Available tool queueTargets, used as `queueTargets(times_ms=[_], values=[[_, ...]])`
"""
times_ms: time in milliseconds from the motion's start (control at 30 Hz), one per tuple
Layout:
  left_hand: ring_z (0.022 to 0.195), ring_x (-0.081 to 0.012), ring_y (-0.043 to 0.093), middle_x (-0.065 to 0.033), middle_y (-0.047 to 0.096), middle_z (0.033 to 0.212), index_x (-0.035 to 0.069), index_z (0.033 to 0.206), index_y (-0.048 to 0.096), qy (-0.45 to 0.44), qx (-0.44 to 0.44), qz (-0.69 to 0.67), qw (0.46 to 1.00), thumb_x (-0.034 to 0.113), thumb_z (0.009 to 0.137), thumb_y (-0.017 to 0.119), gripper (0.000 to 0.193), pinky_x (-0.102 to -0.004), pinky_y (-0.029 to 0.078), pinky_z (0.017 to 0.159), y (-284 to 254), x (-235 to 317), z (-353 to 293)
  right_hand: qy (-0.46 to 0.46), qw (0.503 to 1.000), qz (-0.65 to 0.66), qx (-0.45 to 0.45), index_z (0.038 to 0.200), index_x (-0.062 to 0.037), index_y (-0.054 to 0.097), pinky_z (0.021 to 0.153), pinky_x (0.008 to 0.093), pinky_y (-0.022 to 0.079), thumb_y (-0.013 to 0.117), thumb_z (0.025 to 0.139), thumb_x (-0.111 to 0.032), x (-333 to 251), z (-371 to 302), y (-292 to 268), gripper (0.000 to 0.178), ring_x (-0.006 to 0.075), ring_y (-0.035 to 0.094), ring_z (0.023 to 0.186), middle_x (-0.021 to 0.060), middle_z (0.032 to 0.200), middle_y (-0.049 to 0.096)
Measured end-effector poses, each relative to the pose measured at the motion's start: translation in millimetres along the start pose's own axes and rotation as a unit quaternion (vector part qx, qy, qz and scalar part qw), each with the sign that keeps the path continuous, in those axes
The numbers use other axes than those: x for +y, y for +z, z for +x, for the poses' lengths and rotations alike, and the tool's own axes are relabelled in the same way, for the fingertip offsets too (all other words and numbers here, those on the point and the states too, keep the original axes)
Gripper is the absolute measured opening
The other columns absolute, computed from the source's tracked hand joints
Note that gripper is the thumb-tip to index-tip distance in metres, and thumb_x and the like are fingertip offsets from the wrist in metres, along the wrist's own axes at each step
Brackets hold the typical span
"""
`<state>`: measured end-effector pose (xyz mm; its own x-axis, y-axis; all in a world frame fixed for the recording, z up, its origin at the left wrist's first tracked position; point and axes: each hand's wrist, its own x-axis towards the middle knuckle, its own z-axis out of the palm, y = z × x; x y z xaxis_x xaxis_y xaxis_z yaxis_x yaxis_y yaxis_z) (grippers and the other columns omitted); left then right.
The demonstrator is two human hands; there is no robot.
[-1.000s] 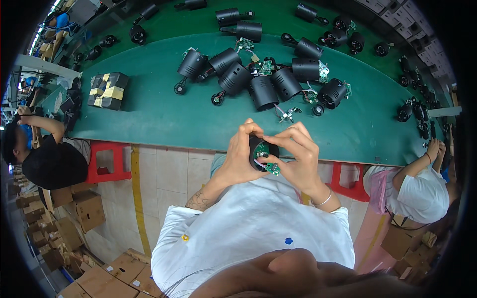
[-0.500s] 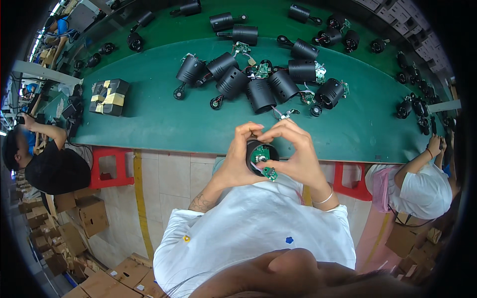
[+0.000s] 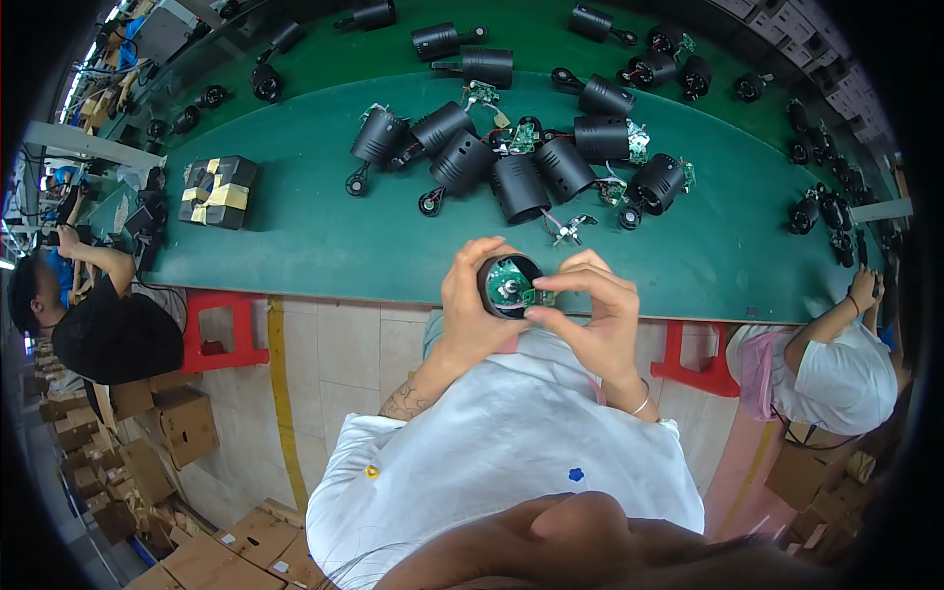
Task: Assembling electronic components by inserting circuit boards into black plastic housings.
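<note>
My left hand [image 3: 466, 305] is wrapped round a black cylindrical housing [image 3: 532, 268], its open end tilted up toward me. Inside it sits a green circuit board [image 3: 504, 278] with a round pale part at its middle. Thumb and forefinger of my right hand [image 3: 598, 313] pinch a small green circuit board [image 3: 536, 297] at the right rim of the housing. Part of that small board is hidden by the fingers. Just beyond my hands, several similar black housings [image 3: 519, 187] lie on the green table [image 3: 324, 246], some with boards hanging out on wires.
A black block with yellow tape [image 3: 216, 193] lies at the left of the table. More black housings [image 3: 487, 67] are spread along the far side. People sit at left and right, near red stools [image 3: 226, 329]. Cardboard boxes [image 3: 187, 428] stand on the floor at lower left.
My right thumb has drawn back from inside the housing, and my right hand now grips the small board at the rim. The housing has shifted slightly left and up.
</note>
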<state>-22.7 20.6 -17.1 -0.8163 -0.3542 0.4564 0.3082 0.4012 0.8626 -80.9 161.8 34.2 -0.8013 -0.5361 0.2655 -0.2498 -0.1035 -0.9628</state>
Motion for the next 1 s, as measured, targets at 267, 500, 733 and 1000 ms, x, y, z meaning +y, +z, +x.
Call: queueTargets(times_ms=[267,500,733,1000], values=[[0.087,-0.0257,0.057,-0.0105,0.061,0.102,0.001,0.113,0.055,0.077,-0.012,0.086,0.993,0.007,0.053,0.082,0.067,-0.0358,0.048,0.078,7,5,2,-0.16,0.975,-0.146,0.052,0.085,-0.0034,0.072,0.061,0.0226,0.045,0.078,0.061,0.004,0,10,0,0.026,0.0148,0.055,0.072,0.0039,0.08,0.067],[0.087,-0.025,0.056,-0.0081,0.063,0.099,0.002,0.099,0.062,0.095,-0.005,0.101,0.99,0.005,0.055,0.082,0.048,-0.0359,0.047,0.078,4,13,4,-0.078,0.991,-0.111,-0.003,0.082,-0.003,0.073,0.063,0.0235,0.045,0.076,0.062,0.004,-6,15,-5,0.022,0.0138,0.054,0.073,0.0034,0.079,0.068],[0.084,-0.0224,0.054,-0.0071,0.061,0.093,0.004,0.098,0.064,0.101,-0.028,0.101,0.989,0.005,0.053,0.083,0.048,-0.0339,0.046,0.075,2,13,4,-0.077,0.993,-0.086,-0.034,0.08,-0.0039,0.073,0.061,0.0238,0.043,0.076,0.061,0.003,0,17,-11,0.02,0.0126,0.051,0.069,0.0013,0.077,0.067],[0.081,-0.0198,0.051,-0.0043,0.055,0.087,0.006,0.101,0.062,0.003,-0.009,-0.055,0.998,0.005,0.051,0.084,0.054,-0.031,0.044,0.073,4,12,1,-0.058,0.993,-0.102,-0.032,0.074,-0.0047,0.07,0.06,0.024,0.041,0.074,0.061,0.002,-9,16,1,0.015,0.0118,0.046,0.064,-0.0001,0.069,0.061]])
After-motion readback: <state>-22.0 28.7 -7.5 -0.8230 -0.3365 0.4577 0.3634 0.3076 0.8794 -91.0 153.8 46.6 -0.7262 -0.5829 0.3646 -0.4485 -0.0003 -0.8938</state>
